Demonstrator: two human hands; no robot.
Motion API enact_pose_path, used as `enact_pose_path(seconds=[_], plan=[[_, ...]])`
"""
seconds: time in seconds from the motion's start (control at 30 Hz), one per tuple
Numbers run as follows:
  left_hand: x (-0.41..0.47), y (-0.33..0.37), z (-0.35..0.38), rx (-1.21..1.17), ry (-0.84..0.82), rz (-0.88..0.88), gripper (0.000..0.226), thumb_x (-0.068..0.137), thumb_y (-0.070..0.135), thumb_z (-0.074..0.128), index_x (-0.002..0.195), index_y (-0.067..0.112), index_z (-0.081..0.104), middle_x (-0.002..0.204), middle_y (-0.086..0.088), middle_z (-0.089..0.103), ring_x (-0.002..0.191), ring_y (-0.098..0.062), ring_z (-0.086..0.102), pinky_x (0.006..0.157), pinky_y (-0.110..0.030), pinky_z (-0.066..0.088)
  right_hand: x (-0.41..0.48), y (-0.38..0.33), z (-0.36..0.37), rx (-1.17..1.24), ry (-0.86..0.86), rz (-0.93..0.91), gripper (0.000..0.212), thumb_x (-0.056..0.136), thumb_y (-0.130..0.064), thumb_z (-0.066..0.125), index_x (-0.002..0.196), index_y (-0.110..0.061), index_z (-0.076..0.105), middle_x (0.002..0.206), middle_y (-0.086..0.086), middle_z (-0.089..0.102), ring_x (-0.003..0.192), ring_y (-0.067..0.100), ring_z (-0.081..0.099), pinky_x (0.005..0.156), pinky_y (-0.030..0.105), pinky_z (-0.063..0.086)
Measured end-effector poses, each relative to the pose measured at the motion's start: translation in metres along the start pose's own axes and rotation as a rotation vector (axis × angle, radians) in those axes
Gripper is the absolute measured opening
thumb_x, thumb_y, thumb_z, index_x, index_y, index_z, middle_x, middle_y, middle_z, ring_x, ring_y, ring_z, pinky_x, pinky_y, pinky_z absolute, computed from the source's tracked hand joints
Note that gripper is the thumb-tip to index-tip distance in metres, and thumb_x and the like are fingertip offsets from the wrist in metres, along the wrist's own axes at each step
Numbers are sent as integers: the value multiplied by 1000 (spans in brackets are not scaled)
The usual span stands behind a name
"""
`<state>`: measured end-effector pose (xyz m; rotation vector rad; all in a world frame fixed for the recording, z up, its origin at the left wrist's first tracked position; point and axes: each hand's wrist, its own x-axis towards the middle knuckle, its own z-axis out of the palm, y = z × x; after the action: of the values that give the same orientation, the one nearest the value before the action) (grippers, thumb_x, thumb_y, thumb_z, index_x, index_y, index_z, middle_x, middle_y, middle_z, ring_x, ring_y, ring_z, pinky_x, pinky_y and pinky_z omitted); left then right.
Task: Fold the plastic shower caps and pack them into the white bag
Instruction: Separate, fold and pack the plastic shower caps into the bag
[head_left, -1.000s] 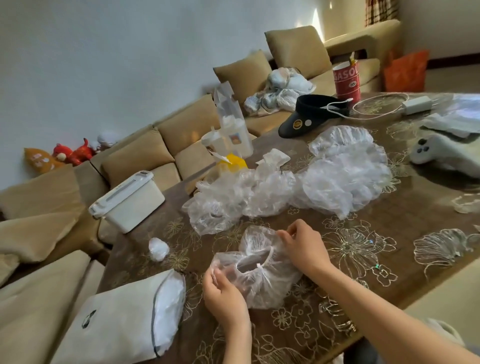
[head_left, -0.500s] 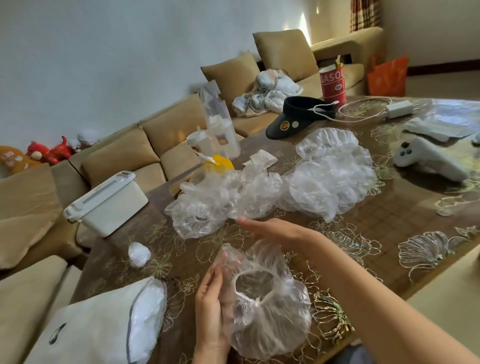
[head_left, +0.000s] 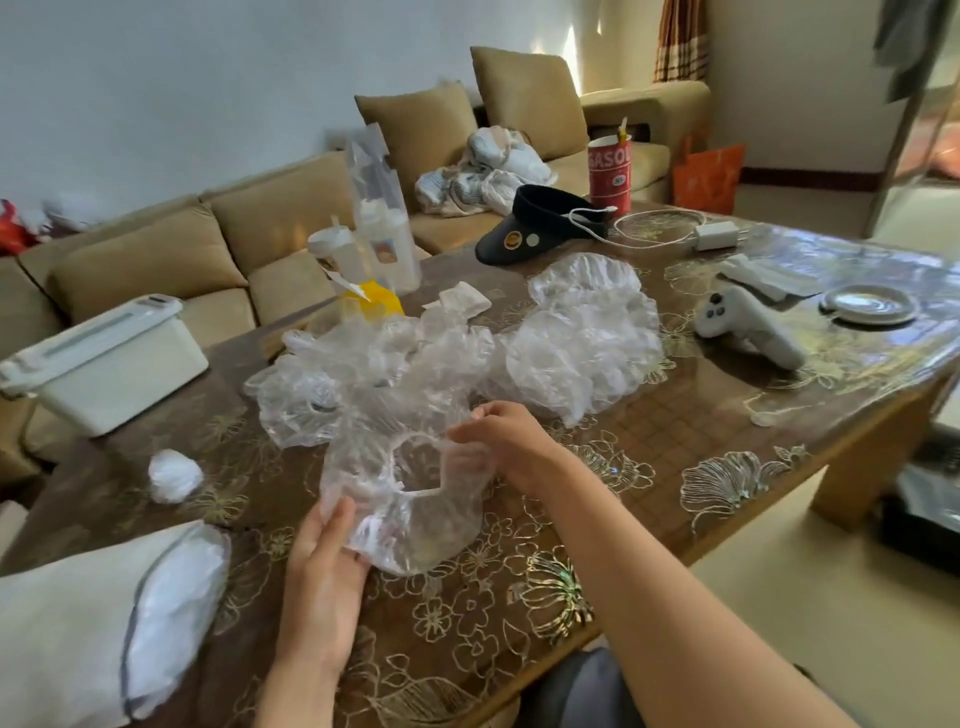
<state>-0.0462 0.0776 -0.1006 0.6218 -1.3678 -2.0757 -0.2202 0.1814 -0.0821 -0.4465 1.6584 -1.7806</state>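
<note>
A clear plastic shower cap (head_left: 402, 512) with its elastic opening facing me is held just above the table's near edge. My left hand (head_left: 324, 577) holds its lower left rim between thumb and fingers. My right hand (head_left: 501, 441) pinches the rim at the upper right. A pile of several loose clear caps (head_left: 457, 353) lies beyond my hands, across the middle of the table. The white bag (head_left: 88, 629) lies at the near left corner, its mouth turned toward the caps, with white plastic showing inside. A small folded white bundle (head_left: 174, 475) sits left of the held cap.
The brown floral table (head_left: 675, 457) also carries a white lidded box (head_left: 104, 364), bottles and a yellow item (head_left: 374, 260), a black visor (head_left: 535, 228), a charger with cable (head_left: 711, 236), a white controller (head_left: 748, 325) and a small dish (head_left: 867, 306). A tan sofa runs behind.
My right hand came back from above the cap and now pinches its upper right rim. The cap is stretched wider between both hands. The camera tilted slightly.
</note>
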Motion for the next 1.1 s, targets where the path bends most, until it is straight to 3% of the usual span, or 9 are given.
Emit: enact_pose_path(seconds=[0.2, 0.4, 0.5, 0.63, 0.73, 0.8, 0.87, 1.0, 1.1], plan=[[-1, -4, 3, 30, 204, 25, 11, 90, 9, 55, 97, 11, 63, 95, -7, 69, 80, -10, 68, 72, -22, 55, -13, -8, 8, -304, -40, 54, 40, 85, -31, 68, 91, 9, 65, 58, 9, 58, 49, 7, 50, 44, 15, 39], [6, -6, -5, 4, 331, -2, 26, 95, -1, 45, 114, 9, 59, 94, -2, 70, 73, -7, 56, 52, -10, 45, -15, -8, 3, -376, 125, -11, 27, 81, -7, 70, 66, -15, 48, 67, 0, 52, 62, 12, 51, 59, 22, 50], [8, -9, -7, 132, 431, 61, 36, 94, -6, 40, 124, 10, 54, 106, -4, 67, 88, -11, 60, 68, -15, 49, -21, -16, -2, -500, 120, 52, 19, 77, -3, 72, 80, -11, 56, 83, 3, 57, 84, 18, 56, 84, 34, 53], [-1, -8, -3, 424, 691, 272, 39, 90, -1, 40, 126, 8, 53, 129, -9, 54, 116, -17, 51, 99, -29, 39, -43, -33, -13, -996, -18, 106, 28, 82, -15, 70, 104, 0, 61, 97, 8, 64, 90, 22, 60, 85, 34, 51], [-3, -4, -5, 609, 807, 521, 40, 87, 16, 43, 123, 6, 55, 128, -13, 53, 121, -25, 45, 102, -36, 35, -50, -28, -18, -1242, 169, -88, 23, 87, -19, 61, 104, -4, 61, 103, 11, 66, 92, 26, 62, 82, 40, 53], [1, -7, -5, 822, 683, 734, 37, 88, 17, 42, 117, 2, 59, 120, -15, 59, 115, -23, 49, 99, -30, 37, -50, -19, -7, -1150, 296, -306, 18, 93, -15, 51, 106, -7, 60, 108, 10, 62, 94, 25, 59, 83, 39, 50], [5, -11, -3, 965, 447, 767, 30, 93, 9, 44, 118, 1, 60, 121, -14, 60, 118, -16, 48, 100, -26, 36, -45, -11, 17, -1094, 190, -482, 24, 98, -11, 42, 116, -8, 57, 118, 8, 59, 103, 22, 56, 90, 34, 47], [9, -19, -8, 1183, 162, 655, 35, 97, 7, 44, 132, 6, 51, 137, -9, 51, 136, -19, 32, 111, -54, 28, -39, -6, 65, -1126, -149, -609, 40, 97, -3, 42, 136, -11, 46, 140, 6, 48, 126, 20, 46, 107, 30, 37], [6, -16, -7, 1337, 83, 379, 47, 102, 23, 33, 147, 10, 29, 154, -7, 25, 145, -19, 11, 119, -41, 2, -26, 13, 63, -1307, -276, -530, 44, 100, -14, 40, 143, -14, 34, 149, 7, 38, 135, 22, 37, 110, 33, 29]])
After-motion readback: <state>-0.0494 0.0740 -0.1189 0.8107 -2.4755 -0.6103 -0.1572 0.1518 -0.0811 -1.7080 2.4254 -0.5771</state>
